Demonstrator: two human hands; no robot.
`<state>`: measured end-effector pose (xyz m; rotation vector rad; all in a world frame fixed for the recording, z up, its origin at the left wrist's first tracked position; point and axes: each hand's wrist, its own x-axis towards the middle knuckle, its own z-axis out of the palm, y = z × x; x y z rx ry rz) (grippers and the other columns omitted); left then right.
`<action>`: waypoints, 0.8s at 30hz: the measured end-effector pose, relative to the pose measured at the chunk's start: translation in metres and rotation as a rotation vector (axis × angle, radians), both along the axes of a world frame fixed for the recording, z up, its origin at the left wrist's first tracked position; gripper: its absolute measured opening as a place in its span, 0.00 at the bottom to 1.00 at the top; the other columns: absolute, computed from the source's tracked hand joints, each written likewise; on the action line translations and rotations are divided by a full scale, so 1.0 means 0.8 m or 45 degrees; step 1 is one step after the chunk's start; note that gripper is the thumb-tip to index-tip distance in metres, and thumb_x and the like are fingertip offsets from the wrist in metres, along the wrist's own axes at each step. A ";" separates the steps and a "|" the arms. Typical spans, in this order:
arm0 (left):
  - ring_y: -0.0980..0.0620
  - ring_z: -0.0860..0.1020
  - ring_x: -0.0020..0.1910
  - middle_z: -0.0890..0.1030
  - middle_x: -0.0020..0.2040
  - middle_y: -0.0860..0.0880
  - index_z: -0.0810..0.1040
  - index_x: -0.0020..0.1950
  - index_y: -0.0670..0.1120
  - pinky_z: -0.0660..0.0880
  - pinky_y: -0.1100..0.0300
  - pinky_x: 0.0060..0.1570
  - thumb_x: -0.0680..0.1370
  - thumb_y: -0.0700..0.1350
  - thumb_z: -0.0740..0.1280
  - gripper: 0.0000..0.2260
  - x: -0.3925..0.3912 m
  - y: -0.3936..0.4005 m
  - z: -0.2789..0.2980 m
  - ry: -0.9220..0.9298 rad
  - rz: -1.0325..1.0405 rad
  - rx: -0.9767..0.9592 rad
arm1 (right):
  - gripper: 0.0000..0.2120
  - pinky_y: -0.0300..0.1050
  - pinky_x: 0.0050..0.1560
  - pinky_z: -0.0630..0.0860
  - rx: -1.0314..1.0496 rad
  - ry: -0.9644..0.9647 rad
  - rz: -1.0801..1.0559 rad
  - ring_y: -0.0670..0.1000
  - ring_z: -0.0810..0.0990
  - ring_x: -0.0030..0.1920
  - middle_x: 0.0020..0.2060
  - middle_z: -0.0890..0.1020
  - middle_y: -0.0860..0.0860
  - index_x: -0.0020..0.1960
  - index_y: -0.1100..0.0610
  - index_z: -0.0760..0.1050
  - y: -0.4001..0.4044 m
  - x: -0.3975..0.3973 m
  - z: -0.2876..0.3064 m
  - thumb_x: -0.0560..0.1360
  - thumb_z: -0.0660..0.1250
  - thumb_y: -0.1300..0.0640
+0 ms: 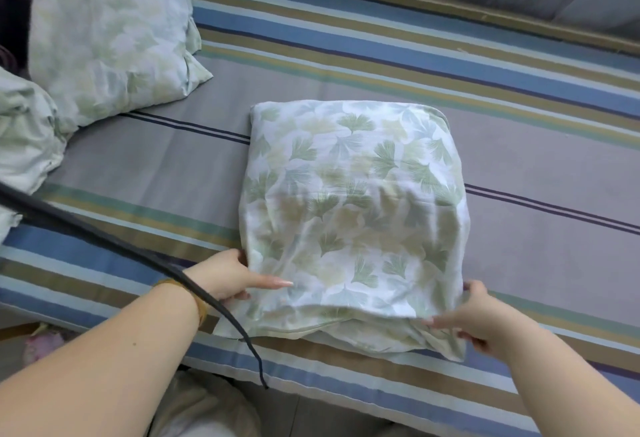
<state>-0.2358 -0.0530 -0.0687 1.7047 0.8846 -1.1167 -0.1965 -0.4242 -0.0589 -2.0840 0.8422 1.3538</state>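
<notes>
Amber bangle (203, 305) on wrist; long pink nails (284, 283) on left hand (225, 277); beige trousers (204, 409); black strap (104, 236) hanging across forearm.

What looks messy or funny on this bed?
The pillowcase is wrinkled and loose at its near end, where its open edge gapes between the left hand and the right hand. A black strap also dangles across the left wrist.
</notes>
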 end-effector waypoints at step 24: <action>0.38 0.81 0.55 0.85 0.53 0.39 0.87 0.50 0.47 0.75 0.32 0.58 0.67 0.49 0.76 0.14 0.128 -0.032 0.005 -0.509 1.350 -0.760 | 0.30 0.71 0.52 0.78 0.977 -0.425 -1.671 0.60 0.83 0.52 0.52 0.84 0.59 0.57 0.54 0.81 0.103 0.142 -0.005 0.60 0.81 0.41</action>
